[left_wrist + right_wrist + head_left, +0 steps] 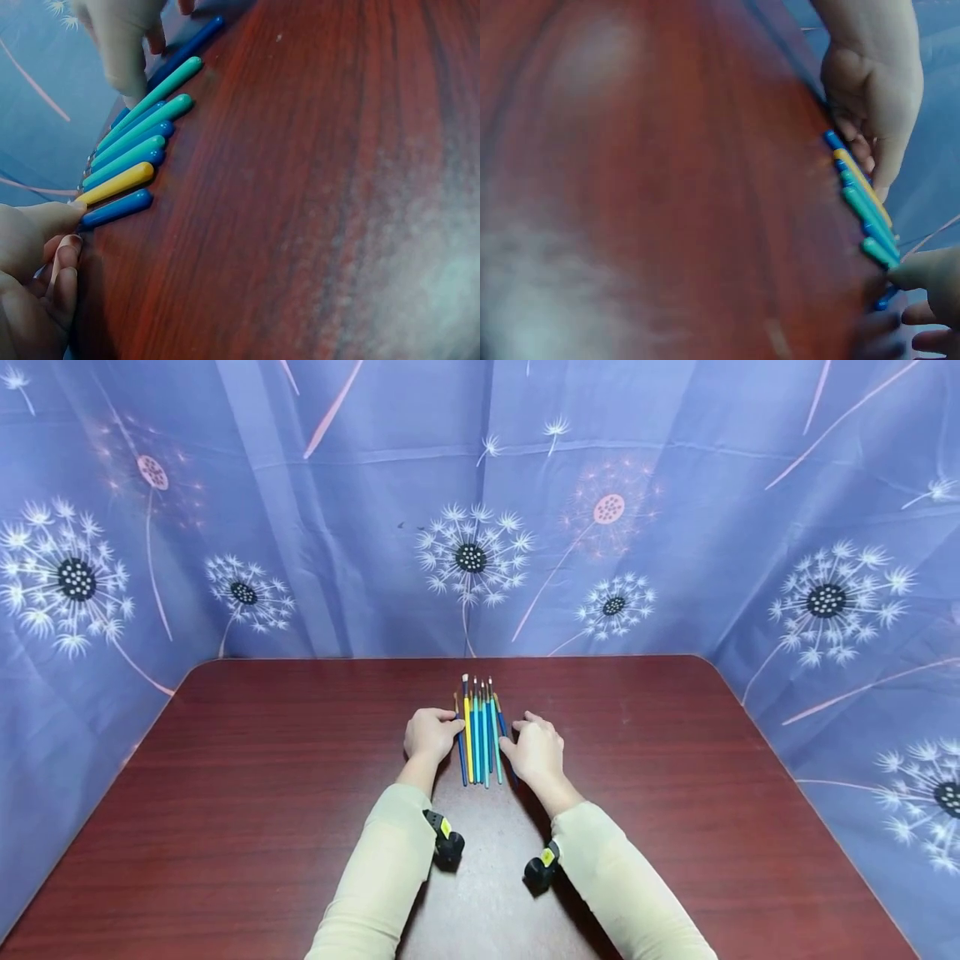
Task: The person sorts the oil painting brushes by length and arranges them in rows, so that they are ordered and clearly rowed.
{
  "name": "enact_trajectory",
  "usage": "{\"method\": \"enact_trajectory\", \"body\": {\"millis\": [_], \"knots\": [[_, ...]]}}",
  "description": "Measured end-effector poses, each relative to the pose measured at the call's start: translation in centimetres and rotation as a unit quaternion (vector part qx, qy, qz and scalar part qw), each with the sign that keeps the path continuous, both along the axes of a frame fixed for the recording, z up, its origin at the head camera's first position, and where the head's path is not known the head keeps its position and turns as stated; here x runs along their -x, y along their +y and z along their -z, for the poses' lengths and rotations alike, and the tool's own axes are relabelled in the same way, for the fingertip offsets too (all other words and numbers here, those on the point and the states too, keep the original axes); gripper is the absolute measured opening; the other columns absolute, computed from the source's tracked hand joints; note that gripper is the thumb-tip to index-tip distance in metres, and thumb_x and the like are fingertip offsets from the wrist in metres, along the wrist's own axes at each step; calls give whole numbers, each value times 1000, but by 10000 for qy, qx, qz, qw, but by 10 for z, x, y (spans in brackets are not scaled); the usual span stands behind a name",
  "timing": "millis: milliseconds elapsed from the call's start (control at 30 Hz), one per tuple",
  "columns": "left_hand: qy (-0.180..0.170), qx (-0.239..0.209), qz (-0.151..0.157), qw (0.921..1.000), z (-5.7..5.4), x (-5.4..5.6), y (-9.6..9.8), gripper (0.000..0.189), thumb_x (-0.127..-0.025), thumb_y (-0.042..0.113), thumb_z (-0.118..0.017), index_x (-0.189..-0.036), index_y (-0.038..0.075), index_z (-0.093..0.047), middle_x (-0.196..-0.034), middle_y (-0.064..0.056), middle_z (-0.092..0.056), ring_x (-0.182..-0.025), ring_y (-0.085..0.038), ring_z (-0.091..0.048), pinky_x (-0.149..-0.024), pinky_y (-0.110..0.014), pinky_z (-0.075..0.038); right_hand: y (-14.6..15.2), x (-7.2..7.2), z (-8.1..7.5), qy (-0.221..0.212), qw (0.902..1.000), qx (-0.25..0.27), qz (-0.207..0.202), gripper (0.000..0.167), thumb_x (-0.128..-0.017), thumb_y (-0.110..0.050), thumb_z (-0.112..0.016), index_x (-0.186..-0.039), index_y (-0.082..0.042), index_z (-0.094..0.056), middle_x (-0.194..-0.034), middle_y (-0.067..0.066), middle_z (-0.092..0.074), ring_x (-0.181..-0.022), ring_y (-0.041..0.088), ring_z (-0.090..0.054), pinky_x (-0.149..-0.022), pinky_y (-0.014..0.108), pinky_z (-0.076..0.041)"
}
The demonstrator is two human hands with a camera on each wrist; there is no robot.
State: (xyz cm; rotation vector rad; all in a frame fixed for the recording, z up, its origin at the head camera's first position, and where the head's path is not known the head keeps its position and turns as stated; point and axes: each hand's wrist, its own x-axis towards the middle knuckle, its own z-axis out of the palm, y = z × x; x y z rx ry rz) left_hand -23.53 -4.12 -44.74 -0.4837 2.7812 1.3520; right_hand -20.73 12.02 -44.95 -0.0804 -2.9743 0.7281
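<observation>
A row of paintbrushes with blue, teal and yellow handles lies side by side on the table, bristles toward the back. My left hand (431, 734) is at the row's left end, its thumb and curled fingers about the outermost blue paintbrush (120, 208). Beside that one is the yellow paintbrush (468, 739), close to the left thumb tip. At the right end, my right hand (537, 749) has its thumb against the teal paintbrush (879, 252). Its other fingers are spread, and a slanted blue paintbrush (187, 51) runs under this hand.
The dark red wooden table (285, 793) has rounded back corners. Behind it and at both sides hangs a blue curtain (360, 543) with a dandelion print. Small black cameras (448, 845) are strapped to the wrists over pale sleeves.
</observation>
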Motion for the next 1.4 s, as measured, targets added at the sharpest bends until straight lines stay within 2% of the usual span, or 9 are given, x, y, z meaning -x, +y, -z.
{"method": "enact_trajectory", "body": {"millis": [167, 433, 667, 800, 1000, 1167, 1400], "knots": [[-6, 11, 3, 10000, 0, 0, 0, 22, -84, 32, -70, -103, 22, -76, -107, -1, -72, -101, -24, -63, -82, -42, -50, -1, -4, 8, 258, 9994, 217, 110, 37, -89, -29, -63, -116, -5, -68, -138, 15, -52, -135, 31, -41, -111, 56, -26], [40, -16, 20, 10000, 2, 0, -1, 24, -84, 33, -70, -105, 23, -75, -107, -1, -72, -101, -23, -63, -82, -42, -49, -4, -3, 19, 896, 9922, 717, 486, 25, -89, -18, -61, -105, -2, -73, -129, 11, -61, -131, 28, -46, -113, 53, -25], [124, -53, 25, 9999, 1, 2, -2, 24, -84, 33, -70, -105, 22, -75, -108, -1, -72, -102, -24, -63, -83, -42, -49, -5, 4, 22, 1397, 9804, 1187, 728, 21, -87, -12, -60, -96, 2, -74, -118, 14, -67, -124, 30, -54, -111, 52, -29], [96, -45, 31, 9999, 2, 0, -2, 24, -84, 34, -70, -104, 22, -75, -107, -1, -72, -101, -23, -63, -82, -42, -50, -2, 3, 20, 1349, 9751, 1492, 929, 22, -88, -13, -59, -97, 1, -74, -116, 14, -68, -122, 29, -55, -110, 48, -33], [48, 2, 24, 10000, 4, -2, -2, 22, -83, 34, -71, -102, 23, -76, -106, 0, -72, -101, -23, -63, -81, -42, -50, 7, 5, 16, 1352, 9667, 1789, 1231, 24, -87, -15, -60, -100, 0, -74, -115, 12, -68, -117, 31, -59, -100, 44, -45], [20, -12, -27, 10000, 5, -3, -1, 22, -84, 33, -71, -103, 22, -76, -107, -1, -72, -100, -24, -63, -81, -43, -50, 18, 12, 12, 1315, 9617, 1982, 1365, 25, -88, -17, -60, -102, -1, -73, -115, 11, -68, -113, 31, -61, -98, 43, -47], [62, 6, 1, 10000, 6, -1, 0, 23, -84, 34, -70, -104, 23, -75, -108, -2, -72, -101, -24, -64, -81, -43, -50, 31, 24, 3, 1400, 9515, 2167, 1675, 24, -87, -19, -62, -101, -3, -73, -97, 15, -72, -96, 34, -65, -86, 44, -50]]}}
